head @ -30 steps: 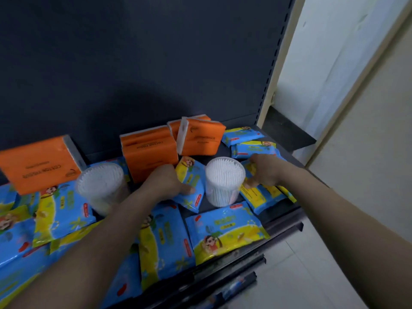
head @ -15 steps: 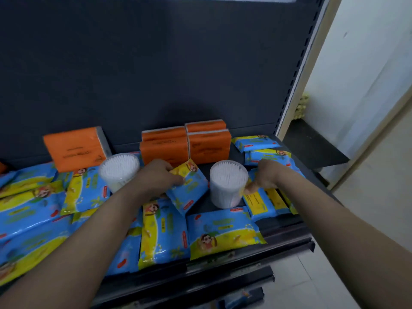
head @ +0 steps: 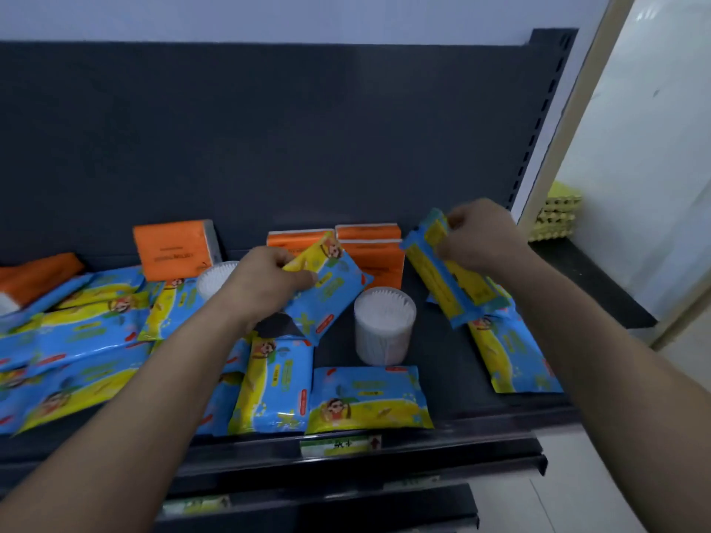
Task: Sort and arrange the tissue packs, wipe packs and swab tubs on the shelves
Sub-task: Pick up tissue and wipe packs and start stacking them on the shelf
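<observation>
L hand (head: 265, 284) grips wipe pack (head: 332, 298); R hand (head: 481, 238) pinches 2nd wipe pack (head: 442, 280); swab tub (head: 384, 328) btwn packs, full.

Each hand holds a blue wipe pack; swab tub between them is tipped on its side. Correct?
No: the swab tub stands upright on the shelf, per the head view. Rest holds: left hand grips one wipe pack, right hand grips another wipe pack.

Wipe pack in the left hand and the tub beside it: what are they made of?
Wipe pack: thin printed plastic film, glossy, it seems; its blue face catches the light. Tub: clear smooth plastic, probably; white swabs show through its wall.
</observation>
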### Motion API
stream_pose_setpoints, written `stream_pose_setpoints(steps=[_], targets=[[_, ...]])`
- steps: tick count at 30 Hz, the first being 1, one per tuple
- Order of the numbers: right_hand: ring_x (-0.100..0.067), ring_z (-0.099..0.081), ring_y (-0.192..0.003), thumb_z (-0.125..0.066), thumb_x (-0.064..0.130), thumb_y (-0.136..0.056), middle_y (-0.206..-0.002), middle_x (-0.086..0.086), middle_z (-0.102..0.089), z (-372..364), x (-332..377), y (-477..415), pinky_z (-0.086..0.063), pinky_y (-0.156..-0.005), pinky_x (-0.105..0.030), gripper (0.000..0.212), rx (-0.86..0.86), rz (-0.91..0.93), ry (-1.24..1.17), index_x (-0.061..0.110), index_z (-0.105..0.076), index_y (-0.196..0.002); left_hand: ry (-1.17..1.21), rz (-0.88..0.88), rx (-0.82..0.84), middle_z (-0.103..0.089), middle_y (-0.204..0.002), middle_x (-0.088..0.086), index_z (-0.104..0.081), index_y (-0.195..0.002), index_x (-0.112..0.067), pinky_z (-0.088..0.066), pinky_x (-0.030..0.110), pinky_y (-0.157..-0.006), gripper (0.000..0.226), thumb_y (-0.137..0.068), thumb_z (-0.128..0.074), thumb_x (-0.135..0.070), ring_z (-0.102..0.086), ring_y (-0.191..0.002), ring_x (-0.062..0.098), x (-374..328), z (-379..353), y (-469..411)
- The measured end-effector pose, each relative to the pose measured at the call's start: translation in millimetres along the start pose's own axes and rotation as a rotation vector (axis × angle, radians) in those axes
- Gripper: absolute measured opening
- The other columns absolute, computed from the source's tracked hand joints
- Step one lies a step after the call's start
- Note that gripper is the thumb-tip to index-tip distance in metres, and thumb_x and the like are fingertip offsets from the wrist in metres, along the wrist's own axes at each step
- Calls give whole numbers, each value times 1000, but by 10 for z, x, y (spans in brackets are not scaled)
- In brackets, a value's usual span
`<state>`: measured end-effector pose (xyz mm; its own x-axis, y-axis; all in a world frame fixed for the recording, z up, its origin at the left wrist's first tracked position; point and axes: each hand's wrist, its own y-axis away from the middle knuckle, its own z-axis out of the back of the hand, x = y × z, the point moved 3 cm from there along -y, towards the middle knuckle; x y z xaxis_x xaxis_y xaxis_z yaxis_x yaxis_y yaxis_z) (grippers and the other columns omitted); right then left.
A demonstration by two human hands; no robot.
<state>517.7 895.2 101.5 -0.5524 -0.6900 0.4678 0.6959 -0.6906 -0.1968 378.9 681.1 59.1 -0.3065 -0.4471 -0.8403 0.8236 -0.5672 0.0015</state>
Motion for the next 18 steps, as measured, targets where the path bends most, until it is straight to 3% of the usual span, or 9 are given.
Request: stream_pose_setpoints(steps=[1, 3, 6, 8, 10, 13, 15, 18], targets=[[-30, -42, -56, -63, 2, -73, -62, -15, -44, 68, 75, -8, -36, -48, -32, 16, -19, 59, -82, 3, -49, -65, 12, -1, -27, -56, -72, 19, -58, -82, 7, -41, 32, -55, 30, -81, -70, -20, -52, -63, 24, -13, 20, 33], [-22, -48, -59, -64, 4, -72, -67, -9, -52, 94, 243, -29, -40, -55, -29, 16, -27, 177, -275, 17, -56, -69, 42, 5, -94, -62, -80, 22, -61, -88, 4, -44, 34, -58, 28, -80, -71, -21, -56, -66, 25, -21, 82, 98], [-25, -57, -81, -69, 16, -66, -85, -10, -62, -14, 493, -46, -47, -72, -31, 23, -52, 335, -383, 37, -61, -66, 73, 32, -207, -64, -78, 15, -63, -86, -4, -45, 26, -48, 20, -80, -71, -22, -58, -62, 23, 19, 246, 255], [-6, -54, -68, -72, 6, -69, -69, 8, -60, -121, 669, 13, -45, -68, -23, 28, 26, 408, -514, 32, -62, -68, 68, 44, -273, -63, -74, 11, -63, -83, -6, -45, 26, -50, 18, -80, -71, -22, -56, -60, 20, 88, 391, 389], [-1, -47, -57, -70, 0, -71, -56, 16, -52, -248, 892, 118, -42, -63, -22, 29, 127, 445, -582, 27, -63, -74, 66, 68, -337, -64, -74, 10, -64, -83, -5, -46, 32, -58, 19, -79, -71, -22, -56, -64, 22, 198, 577, 534], [-15, -52, -54, -70, 0, -76, -59, 3, -55, -502, 1268, 302, -45, -60, -29, 25, 303, 440, -692, 23, -65, -83, 93, 105, -439, -64, -72, 8, -64, -83, -3, -46, 34, -61, 19, -80, -70, -20, -57, -65, 22, 415, 919, 759], [-20, -56, -52, -66, 1, -80, -55, -3, -58, -669, 1555, 433, -47, -56, -25, 23, 400, 457, -695, 24, -65, -81, 98, 133, -510, -65, -74, 13, -63, -83, -1, -48, 39, -64, 20, -81, -69, -20, -58, -66, 23, 567, 1163, 907], [-25, -57, -63, -59, -8, -81, -66, -16, -58, -912, 2007, 630, -48, -54, -24, 22, 584, 454, -752, 14, -64, -85, 118, 169, -597, -63, -72, 12, -62, -81, -1, -51, 42, -66, 19, -81, -69, -18, -57, -65, 24, 827, 1552, 1107]])
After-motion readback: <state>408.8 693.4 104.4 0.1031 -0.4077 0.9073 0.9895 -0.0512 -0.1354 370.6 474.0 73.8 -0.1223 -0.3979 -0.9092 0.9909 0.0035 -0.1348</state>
